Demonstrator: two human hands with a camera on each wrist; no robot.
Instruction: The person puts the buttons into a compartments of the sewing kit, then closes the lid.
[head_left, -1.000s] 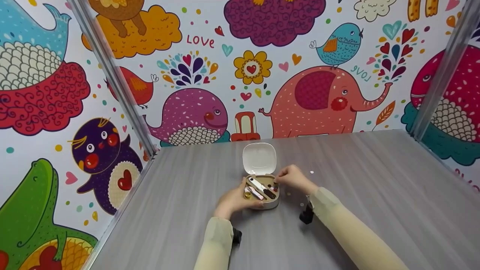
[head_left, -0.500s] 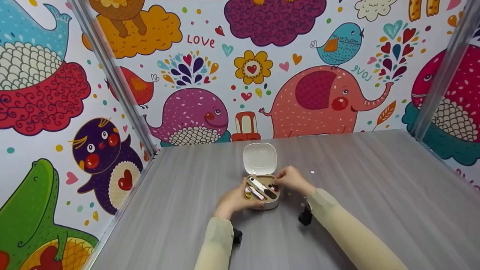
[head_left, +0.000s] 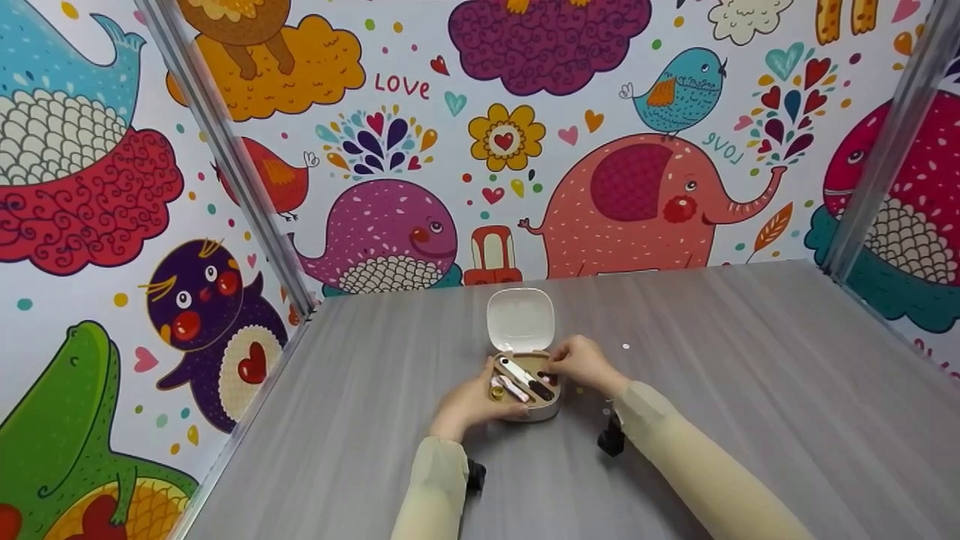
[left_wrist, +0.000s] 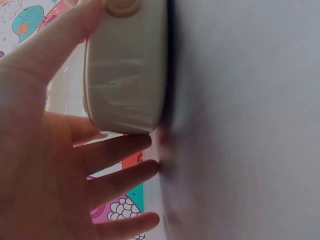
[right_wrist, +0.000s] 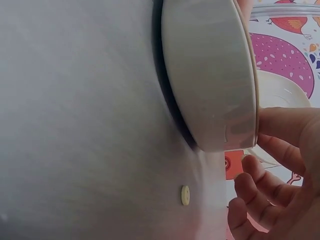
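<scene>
The left hand (head_left: 474, 401) grips the shiny white, round-cornered plastic box (head_left: 541, 413) on the streaky grey worktop (head_left: 360, 450), probably to keep it still, its square white lid (head_left: 520, 320) up so the right hand (head_left: 589, 366) can reach in, though whether it pinches anything I cannot tell.

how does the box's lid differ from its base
The lid stands raised at the back, while the base rests on the table. The lid shows a plain white inside, while the base holds a white-and-black tool. Both are pale with rounded corners.
</scene>
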